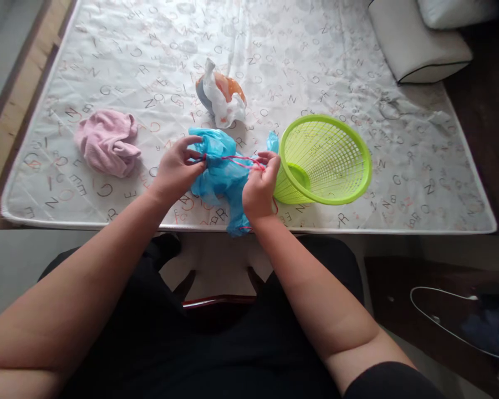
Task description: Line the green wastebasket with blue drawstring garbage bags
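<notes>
A crumpled blue plastic bag (pixel 219 147) lies near the front edge of the mattress, its lower end hanging slightly over the edge. My left hand (pixel 178 169) pinches the bag's left side between thumb and fingers. From there a thin pink drawstring (pixel 240 160) runs across to my right hand (pixel 261 185), whose fingers are closed around it. Just right of that hand stands a light green mesh basket (pixel 328 195), tilted so its open mouth shows. A small piece of blue plastic (pixel 273 142) shows between the right hand and the basket rim.
A pink cloth (pixel 107 143) lies bunched at the left. Behind the blue bag is a crumpled white and orange plastic bag (pixel 224 94). A white cushion (pixel 419 44) sits at the back right of the letter-printed mattress (pixel 158 72). A white cable (pixel 424 310) lies at lower right.
</notes>
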Demonstrator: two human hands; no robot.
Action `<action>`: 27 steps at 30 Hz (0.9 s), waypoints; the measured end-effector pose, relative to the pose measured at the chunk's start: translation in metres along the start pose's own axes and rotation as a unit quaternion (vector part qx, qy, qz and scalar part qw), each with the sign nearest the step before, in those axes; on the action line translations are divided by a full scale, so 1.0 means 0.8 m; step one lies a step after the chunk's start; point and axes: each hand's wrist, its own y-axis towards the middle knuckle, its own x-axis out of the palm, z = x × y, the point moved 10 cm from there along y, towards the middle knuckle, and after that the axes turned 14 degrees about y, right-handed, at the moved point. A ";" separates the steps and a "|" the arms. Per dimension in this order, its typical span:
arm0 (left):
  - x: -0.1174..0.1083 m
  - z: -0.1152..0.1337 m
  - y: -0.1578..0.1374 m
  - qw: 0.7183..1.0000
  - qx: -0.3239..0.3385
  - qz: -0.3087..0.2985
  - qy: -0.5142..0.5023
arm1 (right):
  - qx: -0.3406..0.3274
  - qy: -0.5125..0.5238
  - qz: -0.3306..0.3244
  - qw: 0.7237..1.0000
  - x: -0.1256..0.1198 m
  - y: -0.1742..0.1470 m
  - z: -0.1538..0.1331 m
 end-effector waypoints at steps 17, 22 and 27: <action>0.006 0.062 -0.034 0.969 0.107 0.004 0.222 | -0.014 -0.130 -0.171 0.977 0.040 0.002 -0.038; 0.013 0.047 -0.023 0.972 0.095 -0.066 0.205 | 0.001 -0.109 -0.135 0.985 0.026 0.012 -0.033; -0.026 0.056 -0.010 0.982 0.111 0.040 0.145 | 0.020 -0.048 -0.137 0.989 0.029 0.010 -0.022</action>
